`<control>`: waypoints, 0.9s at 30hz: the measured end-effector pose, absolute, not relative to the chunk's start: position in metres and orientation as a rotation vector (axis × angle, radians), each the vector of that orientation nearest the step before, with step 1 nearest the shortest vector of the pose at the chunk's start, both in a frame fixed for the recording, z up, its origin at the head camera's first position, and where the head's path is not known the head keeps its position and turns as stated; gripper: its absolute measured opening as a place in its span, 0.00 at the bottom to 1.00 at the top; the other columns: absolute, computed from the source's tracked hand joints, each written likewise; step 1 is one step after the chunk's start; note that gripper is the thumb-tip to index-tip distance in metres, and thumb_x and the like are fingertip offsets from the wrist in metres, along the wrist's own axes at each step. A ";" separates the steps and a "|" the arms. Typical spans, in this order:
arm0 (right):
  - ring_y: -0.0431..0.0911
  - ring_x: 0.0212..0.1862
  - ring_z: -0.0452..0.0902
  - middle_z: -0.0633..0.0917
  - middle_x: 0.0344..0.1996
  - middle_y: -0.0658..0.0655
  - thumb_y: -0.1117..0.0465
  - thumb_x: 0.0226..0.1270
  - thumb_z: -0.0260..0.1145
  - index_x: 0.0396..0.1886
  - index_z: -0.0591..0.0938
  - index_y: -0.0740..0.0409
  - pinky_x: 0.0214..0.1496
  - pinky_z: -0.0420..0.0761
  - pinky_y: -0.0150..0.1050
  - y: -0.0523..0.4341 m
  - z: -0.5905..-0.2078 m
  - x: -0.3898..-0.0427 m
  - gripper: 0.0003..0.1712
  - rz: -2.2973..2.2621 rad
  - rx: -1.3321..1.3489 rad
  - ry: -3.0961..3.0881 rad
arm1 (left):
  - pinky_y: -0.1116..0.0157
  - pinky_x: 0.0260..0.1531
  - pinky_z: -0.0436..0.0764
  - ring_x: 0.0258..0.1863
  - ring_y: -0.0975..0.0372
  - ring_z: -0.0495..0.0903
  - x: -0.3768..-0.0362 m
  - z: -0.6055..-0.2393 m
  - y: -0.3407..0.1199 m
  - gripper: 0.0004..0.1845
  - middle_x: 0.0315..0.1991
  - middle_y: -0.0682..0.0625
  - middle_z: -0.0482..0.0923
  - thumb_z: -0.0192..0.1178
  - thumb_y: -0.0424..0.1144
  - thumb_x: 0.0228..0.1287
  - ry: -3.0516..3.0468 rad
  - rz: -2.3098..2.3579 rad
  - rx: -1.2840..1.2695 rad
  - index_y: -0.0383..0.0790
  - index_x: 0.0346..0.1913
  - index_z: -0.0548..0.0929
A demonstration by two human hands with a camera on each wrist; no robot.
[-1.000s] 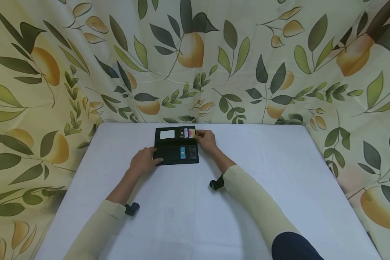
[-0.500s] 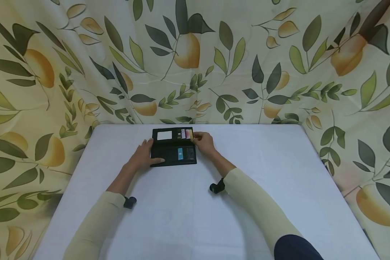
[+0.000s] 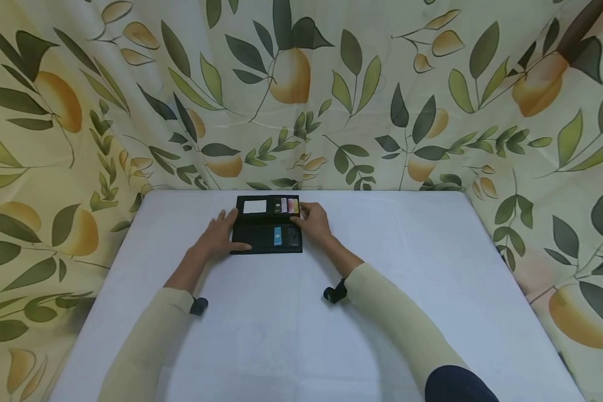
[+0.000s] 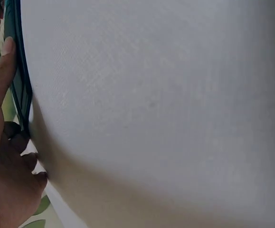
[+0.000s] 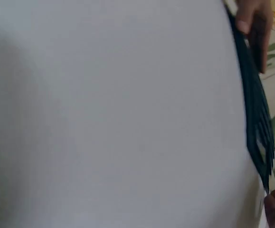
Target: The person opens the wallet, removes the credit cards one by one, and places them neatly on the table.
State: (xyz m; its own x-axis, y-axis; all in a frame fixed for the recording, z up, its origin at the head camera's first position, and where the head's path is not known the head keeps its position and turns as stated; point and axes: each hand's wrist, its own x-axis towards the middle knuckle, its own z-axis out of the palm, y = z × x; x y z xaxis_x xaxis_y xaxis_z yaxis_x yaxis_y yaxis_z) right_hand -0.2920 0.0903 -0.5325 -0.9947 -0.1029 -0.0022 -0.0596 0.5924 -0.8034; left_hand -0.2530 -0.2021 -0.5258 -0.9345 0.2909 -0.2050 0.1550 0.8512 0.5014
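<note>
A black bifold wallet (image 3: pixel 253 237) lies unfolded on the white-covered table. Its far half bears a white window (image 3: pixel 254 206) and several cards (image 3: pixel 288 206); a blue card (image 3: pixel 278 236) shows in the near half. My left hand (image 3: pixel 216 237) holds the wallet's left side, thumb across the near half and fingers along the edge. At the right edge, close to the fold, my right hand (image 3: pixel 315 222) pinches the wallet between thumb and fingers. In the right wrist view the layered wallet (image 5: pixel 257 104) is seen edge-on, with my right hand's fingertips (image 5: pixel 272 209) by its corner.
The white tablecloth (image 3: pixel 291 335) spreads around the wallet. A patterned curtain (image 3: pixel 357 111) with leaves and fruit hangs behind the table's far edge. Small black wrist cameras (image 3: pixel 335 292) are worn at both cuffs.
My left hand has spread its fingers up along the wallet's left edge. My right thumb has shifted inward over the right edge near the fold. The wallet remains unfolded on the table.
</note>
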 end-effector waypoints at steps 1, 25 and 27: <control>0.56 0.58 0.75 0.79 0.62 0.68 0.58 0.71 0.75 0.71 0.78 0.68 0.59 0.79 0.49 0.089 -0.533 -0.291 0.33 -1.328 -0.202 2.799 | 0.38 0.77 0.44 0.82 0.37 0.37 -0.253 -0.526 -0.203 0.64 0.84 0.33 0.42 0.76 0.58 0.62 2.759 0.708 0.356 0.35 0.85 0.45; 0.51 0.64 0.69 0.77 0.61 0.58 0.46 0.57 0.84 0.65 0.85 0.60 0.69 0.72 0.46 0.083 -0.538 -0.274 0.39 -0.985 -0.837 2.703 | 0.43 0.79 0.35 0.84 0.42 0.33 -0.251 -0.540 -0.213 0.63 0.86 0.38 0.40 0.73 0.64 0.61 2.795 0.685 0.501 0.39 0.86 0.48; 0.51 0.64 0.69 0.77 0.61 0.57 0.46 0.58 0.84 0.64 0.85 0.59 0.70 0.72 0.46 0.085 -0.540 -0.274 0.38 -1.002 -0.834 2.682 | 0.42 0.79 0.35 0.83 0.42 0.33 -0.251 -0.542 -0.213 0.63 0.86 0.38 0.40 0.72 0.65 0.60 2.793 0.694 0.509 0.39 0.86 0.48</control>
